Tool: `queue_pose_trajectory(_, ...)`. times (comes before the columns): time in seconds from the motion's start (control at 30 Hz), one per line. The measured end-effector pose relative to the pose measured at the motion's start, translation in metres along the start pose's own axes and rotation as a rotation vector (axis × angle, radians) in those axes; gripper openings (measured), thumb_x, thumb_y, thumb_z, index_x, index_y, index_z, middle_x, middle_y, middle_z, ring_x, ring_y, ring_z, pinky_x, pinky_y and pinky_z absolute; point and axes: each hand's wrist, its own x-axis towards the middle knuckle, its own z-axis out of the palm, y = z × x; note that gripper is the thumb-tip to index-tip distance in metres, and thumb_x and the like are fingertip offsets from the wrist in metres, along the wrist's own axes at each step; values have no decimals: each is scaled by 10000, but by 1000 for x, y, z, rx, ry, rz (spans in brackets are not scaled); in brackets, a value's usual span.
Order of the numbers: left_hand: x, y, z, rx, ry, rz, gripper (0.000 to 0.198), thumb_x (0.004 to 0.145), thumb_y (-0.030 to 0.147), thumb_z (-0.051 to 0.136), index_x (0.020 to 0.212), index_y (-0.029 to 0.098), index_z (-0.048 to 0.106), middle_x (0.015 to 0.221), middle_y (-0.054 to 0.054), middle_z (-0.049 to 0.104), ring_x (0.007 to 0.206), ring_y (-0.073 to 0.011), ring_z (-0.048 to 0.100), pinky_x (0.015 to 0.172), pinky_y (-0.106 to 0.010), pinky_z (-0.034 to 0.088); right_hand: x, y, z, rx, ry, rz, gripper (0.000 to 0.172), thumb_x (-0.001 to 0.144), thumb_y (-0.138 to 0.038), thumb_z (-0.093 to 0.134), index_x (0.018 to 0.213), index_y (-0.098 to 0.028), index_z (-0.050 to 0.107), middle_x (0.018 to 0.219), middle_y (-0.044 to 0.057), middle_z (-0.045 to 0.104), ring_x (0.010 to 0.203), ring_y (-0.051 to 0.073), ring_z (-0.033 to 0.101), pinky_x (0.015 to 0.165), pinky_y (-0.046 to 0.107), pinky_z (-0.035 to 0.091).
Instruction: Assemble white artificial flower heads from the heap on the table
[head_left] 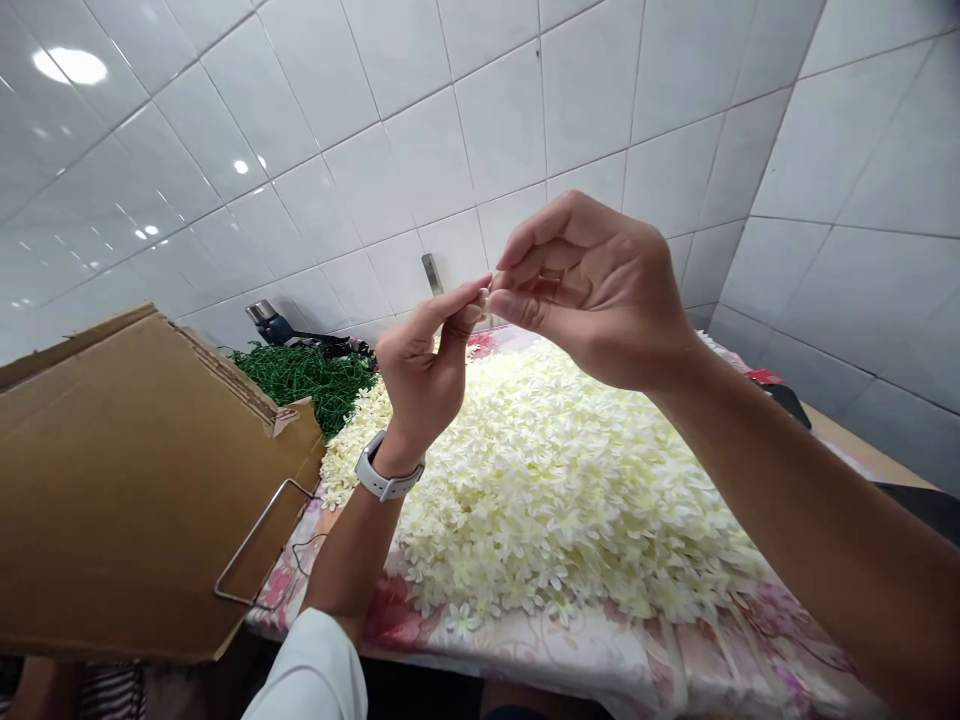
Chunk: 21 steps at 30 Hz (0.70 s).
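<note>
Both hands are raised above a large heap of cream-white artificial flowers (570, 490), their fingertips meeting. My left hand (427, 365), with a pale watch strap on the wrist, pinches a small whitish piece (484, 298) between thumb and forefinger. From the right, my right hand (600, 290) closes thumb and fingertips at the same small piece, its other fingers curled. Whether that piece is a flower or part of one is hidden by the fingers.
A flowered cloth (555, 650) covers the table under the heap. On the left stand a big cardboard box (142, 480), a bent metal wire frame (251, 540) and a pile of green stems (307, 380). Behind them lies a dark bottle with a silver cap (266, 318). White tiled walls rise behind.
</note>
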Motion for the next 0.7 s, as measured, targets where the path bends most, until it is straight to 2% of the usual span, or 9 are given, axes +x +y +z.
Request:
queue_pose_trajectory(0.2,0,11,-1,69,13,79,234,965,204,621,1117,300,771,870,17,777,776,-121,723,718,-277,599,0,-10,-1,108,-60,65,233,793,-290,848,882,-226,642,830,5,681,779,155,680,710,315,627)
queue_pose_trajectory(0.4,0,21,-1,167,6,82,234,990,266,599,1173,308,738,994,-4,790,815,-132,727,752,-302,606,-1,-17,1,140,-51,54,262,787,-322,863,919,-228,657,861,19,694,802,164,692,728,323,636)
queue_pose_trajectory(0.57,3,27,-1,175,33,157,302,954,172,649,1191,342,728,1019,26,792,825,-118,724,749,-282,590,-2,-21,3,146,-27,33,304,756,-310,888,929,-222,654,859,8,684,805,159,695,753,330,636)
queue_pose_trajectory(0.7,4,34,-3,168,62,155,315,930,152,678,1182,334,728,1005,17,798,822,-135,731,736,-297,601,-1,-23,5,143,2,16,287,753,-252,888,916,-233,653,849,4,681,811,169,694,745,350,639)
